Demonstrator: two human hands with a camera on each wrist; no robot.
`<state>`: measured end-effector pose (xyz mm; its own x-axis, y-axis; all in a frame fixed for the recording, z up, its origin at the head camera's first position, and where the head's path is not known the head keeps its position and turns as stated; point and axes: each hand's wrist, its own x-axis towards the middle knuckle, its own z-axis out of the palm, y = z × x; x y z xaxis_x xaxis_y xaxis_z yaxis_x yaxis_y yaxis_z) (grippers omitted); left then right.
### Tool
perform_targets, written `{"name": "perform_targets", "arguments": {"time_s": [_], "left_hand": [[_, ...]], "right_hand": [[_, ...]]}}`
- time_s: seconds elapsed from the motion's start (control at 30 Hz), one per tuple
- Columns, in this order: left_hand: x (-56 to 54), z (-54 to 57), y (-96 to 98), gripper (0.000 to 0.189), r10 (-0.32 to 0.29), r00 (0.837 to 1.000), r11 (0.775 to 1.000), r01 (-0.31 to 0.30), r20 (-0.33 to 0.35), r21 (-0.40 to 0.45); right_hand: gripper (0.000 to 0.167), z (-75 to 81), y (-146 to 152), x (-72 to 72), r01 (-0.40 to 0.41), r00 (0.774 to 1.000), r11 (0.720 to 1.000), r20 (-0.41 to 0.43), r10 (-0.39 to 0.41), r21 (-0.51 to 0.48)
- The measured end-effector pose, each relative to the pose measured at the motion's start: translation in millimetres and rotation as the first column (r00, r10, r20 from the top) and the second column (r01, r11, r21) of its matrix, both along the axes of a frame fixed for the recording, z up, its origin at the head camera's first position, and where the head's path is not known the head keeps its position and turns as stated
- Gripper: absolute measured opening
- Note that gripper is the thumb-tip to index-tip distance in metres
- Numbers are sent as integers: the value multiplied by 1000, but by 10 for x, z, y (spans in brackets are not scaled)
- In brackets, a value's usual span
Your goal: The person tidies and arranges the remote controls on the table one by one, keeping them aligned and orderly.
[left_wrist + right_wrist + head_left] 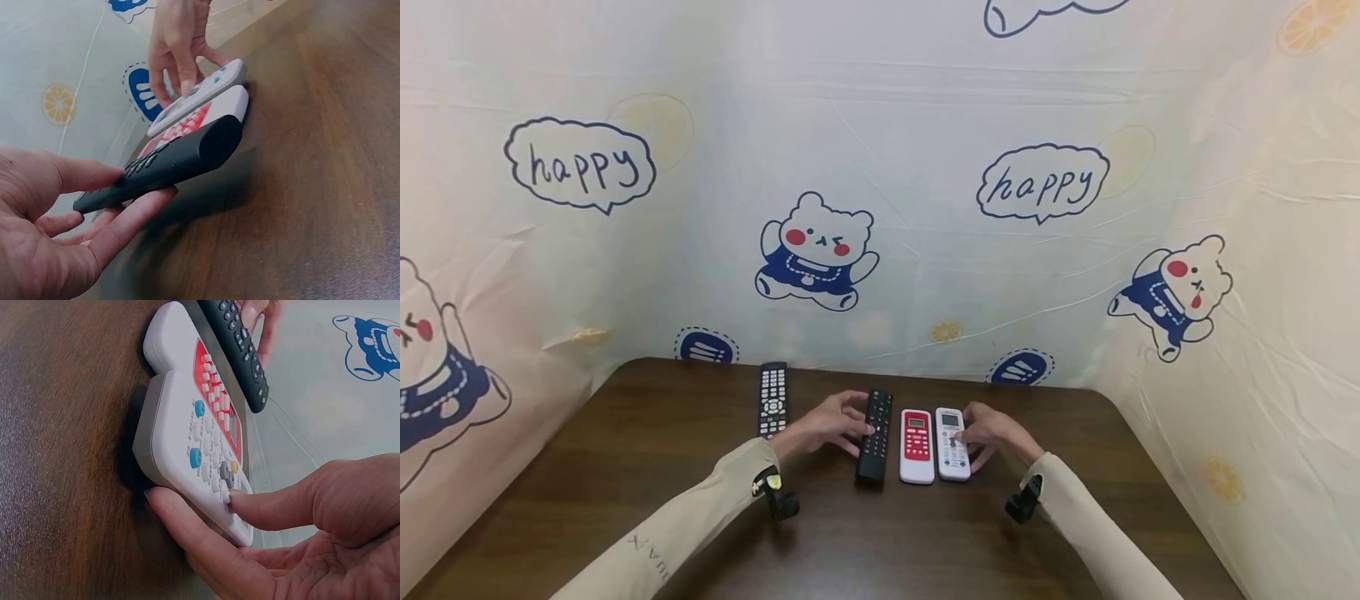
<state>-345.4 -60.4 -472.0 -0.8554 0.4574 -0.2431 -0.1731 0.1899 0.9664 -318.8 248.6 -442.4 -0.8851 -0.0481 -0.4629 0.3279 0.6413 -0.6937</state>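
My left hand grips a black remote control between thumb and fingers. In the left wrist view this black remote is tilted and held above the table, its shadow beneath it. My right hand pinches a white remote control by its right edge, the thumb on its buttons, as the right wrist view shows. Between the two held remotes lies a white remote with a red face, touched by neither hand. In the right wrist view it sits close beside the white remote.
Left of my left hand lies another black remote with white buttons, its lower end near the wrist. All are on a dark brown wooden table. A patterned cloth hangs behind the table's far edge and along its sides.
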Motion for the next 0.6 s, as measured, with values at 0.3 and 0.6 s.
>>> {"name": "perform_targets", "arguments": {"time_s": [0.3,0.6], "left_hand": [[58,-58,74,79,22,1000,1000,-22,-6,-13],[112,-66,121,78,33,998,999,-35,-61,-38]], "right_hand": [[51,7,6,4,-16,1000,1000,-1,16,2],[50,19,13,-5,-10,1000,1000,9,10,-2]]}}
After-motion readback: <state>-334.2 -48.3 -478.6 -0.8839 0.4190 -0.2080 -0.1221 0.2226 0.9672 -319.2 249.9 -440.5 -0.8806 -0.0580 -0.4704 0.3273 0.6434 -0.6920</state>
